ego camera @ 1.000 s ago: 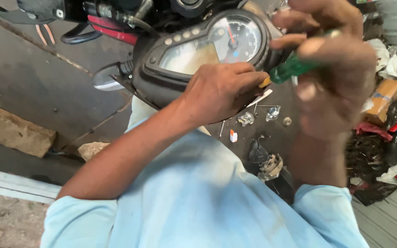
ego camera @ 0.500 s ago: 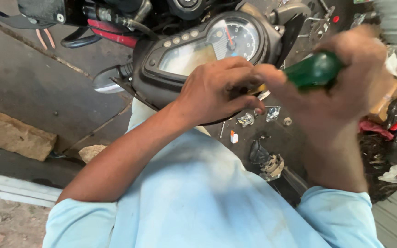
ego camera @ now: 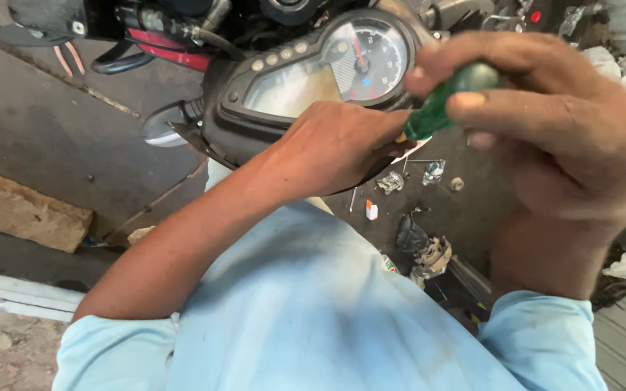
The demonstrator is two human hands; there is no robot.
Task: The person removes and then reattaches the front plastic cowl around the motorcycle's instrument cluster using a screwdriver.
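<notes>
1. My right hand (ego camera: 545, 145) is clenched around the green handle of a screwdriver (ego camera: 447, 101); thumb and fingers wrap it from above and below, and the handle slants down to the left.
2. The screwdriver's lower end disappears behind my left hand, so I cannot tell where the tip sits.
3. My left hand (ego camera: 338, 145) lies palm down against the lower edge of the motorcycle instrument cluster (ego camera: 313, 80), fingers curled toward the screwdriver. Whether those fingers pinch anything I cannot tell; they are tucked out of sight.
4. The cluster is black, with 1 round dial (ego camera: 367, 54) at the right, a pale display panel to its left and a row of small round lights along the top rim.
5. Above the cluster run the handlebar parts, with a red piece (ego camera: 164, 49) at upper left.
6. On the dark floor below my hands lie small loose parts: a clear crumpled bit (ego camera: 390, 181), another clear bit (ego camera: 433, 171), a small round piece (ego camera: 457, 184) and a small white and orange piece (ego camera: 372, 210), all near each other.
7. Lower down sits a dark metal part (ego camera: 422, 246).
8. A stone block (ego camera: 23, 210) lies on the concrete at the left, well apart from the work.
9. My light blue shirt (ego camera: 313, 311) fills the lower frame.
</notes>
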